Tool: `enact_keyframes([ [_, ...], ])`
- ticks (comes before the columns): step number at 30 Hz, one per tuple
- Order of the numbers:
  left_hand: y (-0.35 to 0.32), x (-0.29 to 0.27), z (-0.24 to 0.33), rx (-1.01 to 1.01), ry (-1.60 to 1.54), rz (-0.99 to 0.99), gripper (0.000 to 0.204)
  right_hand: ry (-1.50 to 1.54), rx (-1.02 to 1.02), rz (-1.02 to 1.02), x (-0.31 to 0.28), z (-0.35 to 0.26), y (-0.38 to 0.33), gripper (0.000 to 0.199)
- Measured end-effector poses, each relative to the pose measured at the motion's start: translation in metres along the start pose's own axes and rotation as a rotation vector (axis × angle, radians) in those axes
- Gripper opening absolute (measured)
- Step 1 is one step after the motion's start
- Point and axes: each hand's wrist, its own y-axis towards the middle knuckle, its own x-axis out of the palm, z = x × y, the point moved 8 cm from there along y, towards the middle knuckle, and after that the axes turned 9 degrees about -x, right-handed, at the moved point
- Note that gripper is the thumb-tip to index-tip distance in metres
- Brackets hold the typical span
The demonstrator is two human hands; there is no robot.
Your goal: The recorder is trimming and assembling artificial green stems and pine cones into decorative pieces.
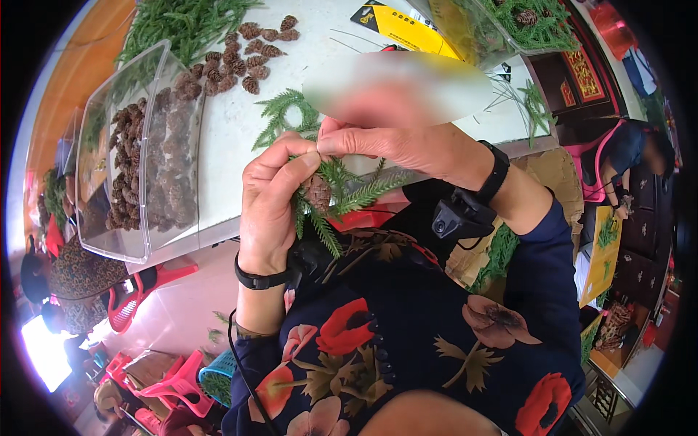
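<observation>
My left hand [270, 192] is closed around the upper end of an artificial green pine sprig [363, 198]. A brown pine cone [318, 193] hangs among its needles, just below my left fingers. My right hand [385, 142] comes in from the right, thumb and finger pinched together against my left fingertips. Whatever it pinches is too small or hidden to make out. Behind both hands, another green sprig [285, 116] shows above the white table. A blurred patch covers the area just above my right hand.
Loose pine cones [231, 64] lie on the white table [225, 160], near a clear plastic bin [149, 152] of cones. Green sprigs [171, 33] pile up at the back left. A yellow-and-black package [407, 30], another clear bin [502, 33] and thin wires [502, 98] are at the back right.
</observation>
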Motion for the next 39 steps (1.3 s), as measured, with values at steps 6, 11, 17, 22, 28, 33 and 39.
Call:
enact_keyframes([
  [6, -0.002, 0.001, 0.000, -0.036, 0.016, 0.018, 0.011, -0.276, -0.132, 0.074, 0.002, -0.017, -0.010, 0.007],
  [11, -0.001, 0.003, -0.013, -0.234, -0.184, -0.097, 0.013, -0.682, -0.636, 0.095, 0.012, -0.054, -0.019, 0.007],
  [17, -0.004, 0.012, -0.022, -0.393, -0.261, -0.158, 0.016, -0.519, -0.737, -0.158, 0.016, -0.056, -0.012, 0.010],
  [22, -0.005, 0.013, -0.019, -0.369, -0.072, -0.245, 0.015, -0.688, -0.769, -0.209, 0.017, -0.059, -0.016, 0.011],
  [28, -0.009, 0.016, -0.012, -0.211, 0.080, -0.180, 0.014, -0.744, -0.705, -0.116, 0.019, -0.055, -0.022, 0.009],
  [33, -0.013, 0.025, -0.008, -0.177, 0.038, -0.066, 0.012, -0.692, -0.558, 0.021, 0.012, -0.055, -0.026, 0.007],
  [39, -0.017, 0.028, -0.008, -0.160, 0.153, 0.076, 0.009, -0.743, -0.385, 0.081, 0.004, -0.046, -0.034, 0.008],
])
